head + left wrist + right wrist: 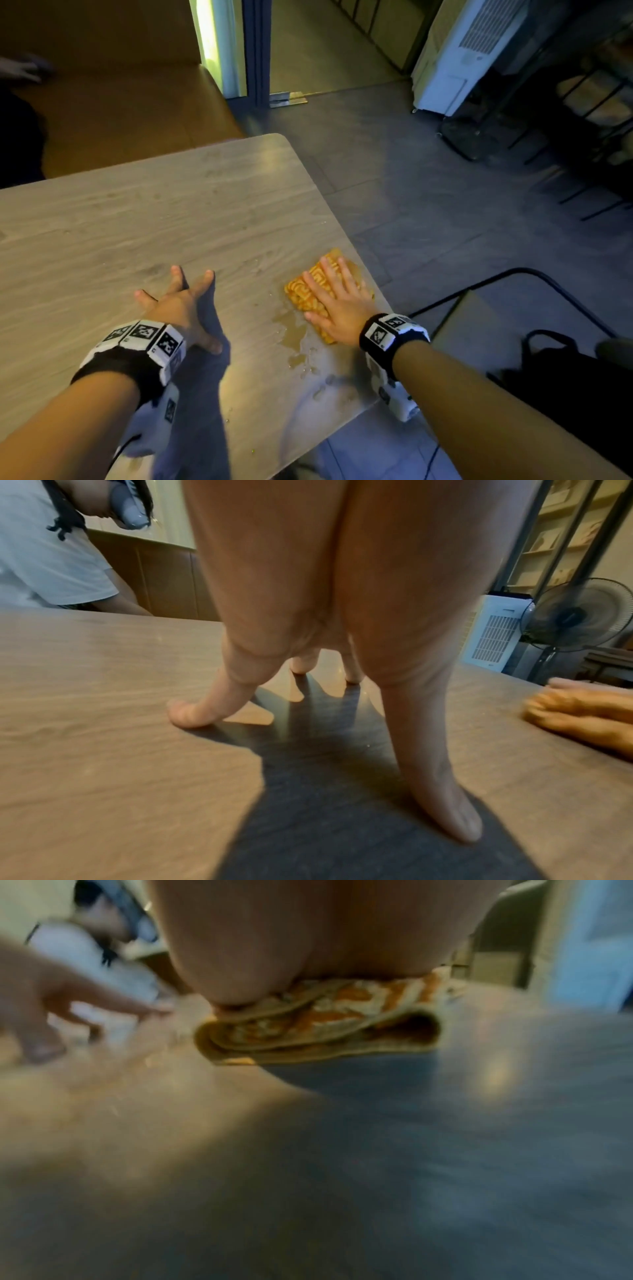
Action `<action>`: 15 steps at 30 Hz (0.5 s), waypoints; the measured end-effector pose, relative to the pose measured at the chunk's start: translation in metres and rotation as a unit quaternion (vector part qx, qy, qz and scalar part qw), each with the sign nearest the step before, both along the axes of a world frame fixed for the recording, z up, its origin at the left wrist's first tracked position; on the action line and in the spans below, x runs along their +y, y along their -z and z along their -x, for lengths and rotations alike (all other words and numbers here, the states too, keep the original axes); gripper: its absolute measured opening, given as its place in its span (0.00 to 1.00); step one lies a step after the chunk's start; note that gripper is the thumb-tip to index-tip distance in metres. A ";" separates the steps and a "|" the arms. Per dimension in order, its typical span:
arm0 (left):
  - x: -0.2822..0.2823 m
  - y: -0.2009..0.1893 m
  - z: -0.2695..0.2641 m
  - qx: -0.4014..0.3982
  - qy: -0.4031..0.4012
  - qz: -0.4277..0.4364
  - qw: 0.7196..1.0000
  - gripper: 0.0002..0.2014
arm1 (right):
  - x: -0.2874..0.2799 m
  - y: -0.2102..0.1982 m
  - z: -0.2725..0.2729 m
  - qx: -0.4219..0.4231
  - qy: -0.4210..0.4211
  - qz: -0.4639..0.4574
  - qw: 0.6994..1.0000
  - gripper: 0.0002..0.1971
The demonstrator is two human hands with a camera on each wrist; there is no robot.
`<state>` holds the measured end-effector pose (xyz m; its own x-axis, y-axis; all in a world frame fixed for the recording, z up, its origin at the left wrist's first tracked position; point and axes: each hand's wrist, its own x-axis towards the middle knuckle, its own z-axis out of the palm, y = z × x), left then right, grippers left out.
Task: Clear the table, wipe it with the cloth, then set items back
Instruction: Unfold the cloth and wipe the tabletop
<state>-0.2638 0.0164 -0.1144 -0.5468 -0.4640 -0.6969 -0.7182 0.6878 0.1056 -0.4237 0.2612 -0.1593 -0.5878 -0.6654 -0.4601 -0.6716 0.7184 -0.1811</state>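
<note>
A folded orange-and-white patterned cloth (308, 291) lies near the right edge of the grey wood-grain table (137, 222). My right hand (337, 301) presses flat on the cloth with straight fingers. In the right wrist view the folded cloth (318, 1031) shows under my palm, blurred. My left hand (181, 305) rests on the bare tabletop to the left of the cloth, fingers spread, fingertips (188, 715) touching the wood. A wet smear (294, 335) lies on the table just in front of the cloth.
Another person in a white shirt (44, 561) stands at the far side of the table. A white air cooler (459, 58) and a standing fan (578, 615) are on the floor at the right. A black-framed chair with a dark bag (548, 363) stands by the table's right edge.
</note>
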 end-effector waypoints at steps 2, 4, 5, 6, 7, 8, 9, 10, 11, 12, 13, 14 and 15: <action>0.002 -0.004 -0.001 -0.005 -0.001 0.005 1.000 0.66 | 0.017 0.001 -0.005 0.000 0.074 0.001 0.997 0.36; 0.004 -0.006 -0.001 -0.006 0.002 0.007 1.000 0.65 | 0.029 0.001 -0.017 0.021 0.131 -0.014 0.991 0.36; 0.004 -0.006 -0.001 -0.005 0.003 0.009 1.000 0.66 | 0.033 0.000 -0.027 0.021 0.099 -0.010 0.995 0.36; 0.004 -0.008 0.000 -0.005 0.005 0.012 1.000 0.66 | 0.039 0.001 -0.037 0.022 0.049 -0.005 0.999 0.36; 0.004 -0.008 0.000 -0.007 0.008 0.014 1.000 0.66 | 0.046 -0.001 -0.043 0.027 0.028 0.001 0.999 0.36; 0.004 -0.008 0.000 -0.011 0.010 0.016 1.000 0.66 | 0.054 0.000 -0.047 0.026 0.064 0.004 0.998 0.35; 0.004 -0.007 -0.001 -0.013 0.011 0.017 1.000 0.66 | 0.061 0.001 -0.052 0.037 0.113 0.001 0.993 0.36; 0.004 -0.006 0.000 -0.012 0.013 0.015 1.000 0.67 | 0.068 0.003 -0.056 0.053 0.142 0.009 0.988 0.37; 0.004 -0.005 0.001 -0.009 0.012 0.013 1.000 0.67 | 0.074 0.001 -0.061 0.051 0.131 0.024 0.990 0.38; 0.002 -0.003 0.001 -0.009 0.016 0.015 1.000 0.68 | 0.078 0.002 -0.066 0.053 0.103 0.032 0.993 0.38; 0.000 -0.001 0.001 -0.011 0.020 0.016 1.000 0.69 | 0.083 0.004 -0.070 0.062 0.075 0.015 0.995 0.38; 0.000 0.000 0.000 -0.014 0.022 0.015 1.000 0.70 | 0.089 0.005 -0.074 0.052 0.103 -0.005 0.993 0.39; -0.001 0.002 -0.001 -0.014 0.020 0.014 1.000 0.71 | 0.093 0.005 -0.079 0.060 0.157 -0.008 0.986 0.39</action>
